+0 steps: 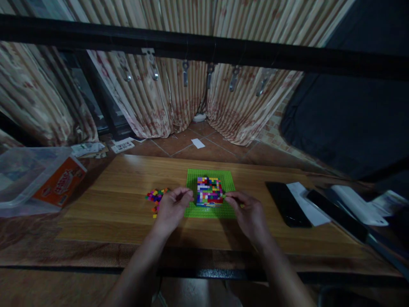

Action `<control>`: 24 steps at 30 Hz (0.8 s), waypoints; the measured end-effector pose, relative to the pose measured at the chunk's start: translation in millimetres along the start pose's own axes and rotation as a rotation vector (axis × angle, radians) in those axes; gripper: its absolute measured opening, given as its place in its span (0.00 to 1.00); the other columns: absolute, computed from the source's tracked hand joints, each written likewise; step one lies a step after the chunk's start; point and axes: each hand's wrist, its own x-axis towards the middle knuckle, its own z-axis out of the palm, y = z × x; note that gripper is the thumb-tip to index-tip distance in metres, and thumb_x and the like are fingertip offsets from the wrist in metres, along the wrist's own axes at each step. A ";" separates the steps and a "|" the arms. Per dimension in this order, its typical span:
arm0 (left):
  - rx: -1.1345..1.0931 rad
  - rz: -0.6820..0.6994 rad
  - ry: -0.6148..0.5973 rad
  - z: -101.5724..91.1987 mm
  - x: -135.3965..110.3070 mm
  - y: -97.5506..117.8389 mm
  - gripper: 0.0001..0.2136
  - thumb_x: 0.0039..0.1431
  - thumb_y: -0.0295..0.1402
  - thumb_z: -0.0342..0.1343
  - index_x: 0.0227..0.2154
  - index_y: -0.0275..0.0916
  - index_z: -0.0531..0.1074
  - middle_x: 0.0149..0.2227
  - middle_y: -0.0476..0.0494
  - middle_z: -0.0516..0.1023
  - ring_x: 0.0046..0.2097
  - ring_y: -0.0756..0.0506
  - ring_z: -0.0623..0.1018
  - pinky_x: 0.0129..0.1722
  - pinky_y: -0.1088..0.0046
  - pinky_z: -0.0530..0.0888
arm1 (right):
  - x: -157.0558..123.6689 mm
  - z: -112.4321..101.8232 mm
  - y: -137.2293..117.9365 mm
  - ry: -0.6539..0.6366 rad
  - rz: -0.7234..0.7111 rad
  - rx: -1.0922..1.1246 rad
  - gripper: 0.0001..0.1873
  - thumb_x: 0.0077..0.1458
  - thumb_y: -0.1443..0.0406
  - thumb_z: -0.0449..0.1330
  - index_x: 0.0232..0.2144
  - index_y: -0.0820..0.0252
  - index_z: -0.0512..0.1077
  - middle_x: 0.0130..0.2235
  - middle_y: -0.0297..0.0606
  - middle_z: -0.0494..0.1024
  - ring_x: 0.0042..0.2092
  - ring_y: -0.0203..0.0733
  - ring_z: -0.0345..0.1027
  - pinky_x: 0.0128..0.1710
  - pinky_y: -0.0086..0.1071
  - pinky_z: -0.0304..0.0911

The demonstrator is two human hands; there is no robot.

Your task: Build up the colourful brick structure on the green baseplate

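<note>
A block build of many small multicoloured toy bricks (209,194) stands on a light green studded baseplate (209,212). To its left is my left hand (174,207), with thumb and fingers pinched together just short of the bricks; anything between them is too small to make out. My right hand (249,209) is at the build's right side, fingertips pinched close against its edge. What that pinch holds is not clear. Loose bricks (155,195) lie in a small heap, partly hidden behind my left hand.
The wooden board (111,204) carries a black phone (287,204) and a white paper (308,204) on the right. A long dark object (337,215) lies beyond them. At far left sits a clear plastic tub (25,179). A black bar with hooks (204,44) crosses above.
</note>
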 end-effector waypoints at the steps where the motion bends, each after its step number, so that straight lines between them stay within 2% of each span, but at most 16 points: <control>1: 0.031 0.009 0.032 -1.1 2.5 -4.5 0.10 0.52 0.39 0.57 0.29 0.36 0.75 0.27 0.49 0.76 0.30 0.50 0.73 0.31 0.76 0.68 | 1.5 -2.5 3.6 -0.010 0.020 -0.002 0.09 0.55 0.59 0.59 0.33 0.54 0.77 0.35 0.37 0.79 0.38 0.44 0.72 0.38 0.34 0.64; 5: 0.143 0.050 0.045 0.6 7.3 -17.5 0.14 0.52 0.39 0.56 0.38 0.36 0.75 0.34 0.45 0.79 0.37 0.46 0.77 0.38 0.72 0.71 | 4.2 -0.6 9.7 -0.057 0.067 0.036 0.08 0.53 0.59 0.60 0.31 0.54 0.78 0.35 0.37 0.80 0.38 0.44 0.72 0.39 0.35 0.64; 10: 0.220 0.021 -0.030 8.2 4.4 -13.2 0.16 0.55 0.39 0.54 0.43 0.36 0.75 0.39 0.43 0.81 0.38 0.45 0.78 0.40 0.70 0.72 | 7.6 9.6 9.2 -0.036 0.159 0.151 0.08 0.48 0.58 0.64 0.28 0.56 0.77 0.31 0.36 0.80 0.34 0.42 0.71 0.37 0.34 0.64; 15: 0.208 0.004 -0.055 11.5 2.0 -5.5 0.15 0.55 0.38 0.54 0.42 0.37 0.76 0.39 0.44 0.81 0.39 0.45 0.78 0.40 0.71 0.72 | 13.4 17.5 7.9 0.033 0.312 0.408 0.11 0.38 0.59 0.69 0.23 0.58 0.75 0.25 0.32 0.76 0.28 0.36 0.67 0.31 0.31 0.62; 20: 0.229 0.012 -0.032 11.6 2.5 -5.9 0.14 0.55 0.37 0.54 0.40 0.37 0.77 0.36 0.44 0.82 0.37 0.45 0.79 0.38 0.72 0.73 | 15.3 24.7 7.5 0.073 0.538 0.592 0.17 0.29 0.58 0.73 0.21 0.59 0.73 0.18 0.26 0.70 0.19 0.29 0.56 0.20 0.26 0.53; 24: 0.233 0.024 -0.031 12.1 3.4 -8.2 0.15 0.55 0.38 0.54 0.40 0.36 0.77 0.36 0.43 0.82 0.36 0.45 0.78 0.37 0.71 0.73 | 15.0 27.0 7.5 0.083 0.622 0.668 0.19 0.26 0.58 0.73 0.21 0.59 0.71 0.17 0.26 0.69 0.18 0.29 0.56 0.18 0.25 0.54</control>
